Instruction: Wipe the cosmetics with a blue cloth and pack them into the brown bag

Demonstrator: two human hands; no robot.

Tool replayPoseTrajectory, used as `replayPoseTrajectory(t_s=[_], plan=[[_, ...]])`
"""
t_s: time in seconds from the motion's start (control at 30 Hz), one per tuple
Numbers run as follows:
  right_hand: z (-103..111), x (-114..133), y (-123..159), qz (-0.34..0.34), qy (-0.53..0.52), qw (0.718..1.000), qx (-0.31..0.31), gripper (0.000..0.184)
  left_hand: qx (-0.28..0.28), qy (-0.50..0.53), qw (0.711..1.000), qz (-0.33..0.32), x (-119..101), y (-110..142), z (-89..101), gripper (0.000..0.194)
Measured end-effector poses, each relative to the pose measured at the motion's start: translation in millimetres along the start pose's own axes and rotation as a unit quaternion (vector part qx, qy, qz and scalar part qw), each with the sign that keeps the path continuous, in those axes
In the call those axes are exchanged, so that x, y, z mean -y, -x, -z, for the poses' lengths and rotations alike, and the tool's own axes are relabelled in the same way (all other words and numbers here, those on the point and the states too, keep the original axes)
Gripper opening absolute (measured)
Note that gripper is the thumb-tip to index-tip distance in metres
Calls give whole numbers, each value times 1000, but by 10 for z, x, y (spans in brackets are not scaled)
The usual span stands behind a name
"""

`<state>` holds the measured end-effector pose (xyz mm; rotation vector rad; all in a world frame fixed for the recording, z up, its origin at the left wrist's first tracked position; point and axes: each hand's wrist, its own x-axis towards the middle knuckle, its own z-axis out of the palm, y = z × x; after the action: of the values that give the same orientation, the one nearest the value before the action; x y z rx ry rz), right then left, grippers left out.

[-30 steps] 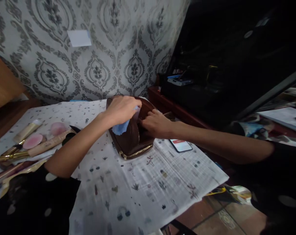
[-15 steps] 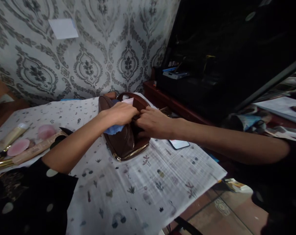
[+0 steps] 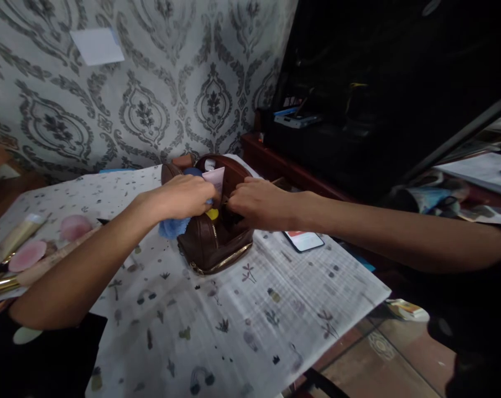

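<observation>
A brown leather bag (image 3: 211,246) with gold zips stands on the newspaper-covered table (image 3: 234,315). My left hand (image 3: 184,196) rests on its top, gripping a blue cloth (image 3: 171,226) that hangs down the bag's left side. My right hand (image 3: 256,203) holds the bag's open top edge from the right. A pale card (image 3: 214,178) and a small yellow thing (image 3: 212,213) show at the opening between my hands.
A phone (image 3: 303,240) with a lit screen lies right of the bag. Pink puffs (image 3: 26,254), a cream tube (image 3: 16,235) and gold brushes lie at the table's left edge. A dark wooden shelf (image 3: 283,177) with dark clutter stands behind on the right. Patterned wallpaper backs the table.
My left hand has slid from the bag's top toward its left side with the blue cloth. The bag's top has opened wider, showing the card and the yellow thing. The view has shifted slightly.
</observation>
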<state>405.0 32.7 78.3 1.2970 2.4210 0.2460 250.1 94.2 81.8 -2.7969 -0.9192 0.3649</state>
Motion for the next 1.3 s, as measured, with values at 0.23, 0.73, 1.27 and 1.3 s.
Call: replayPoseTrajectory(t_s=[0.23, 0.73, 1.27, 1.3], plan=[[-4, -69, -55, 2, -32, 999, 9, 24, 17, 0, 1000, 6, -11, -9, -10, 30], [-195, -170, -103, 57, -31, 992, -107, 30, -35, 51, 998, 9, 2, -53, -115, 23], [-230, -306, -1, 93, -161, 969, -165, 41, -221, 173, 958, 52, 16, 127, -243, 28], [-222, -316, 15, 92, -175, 964, -176, 40, -244, 189, 949, 57, 13, 167, -257, 29]])
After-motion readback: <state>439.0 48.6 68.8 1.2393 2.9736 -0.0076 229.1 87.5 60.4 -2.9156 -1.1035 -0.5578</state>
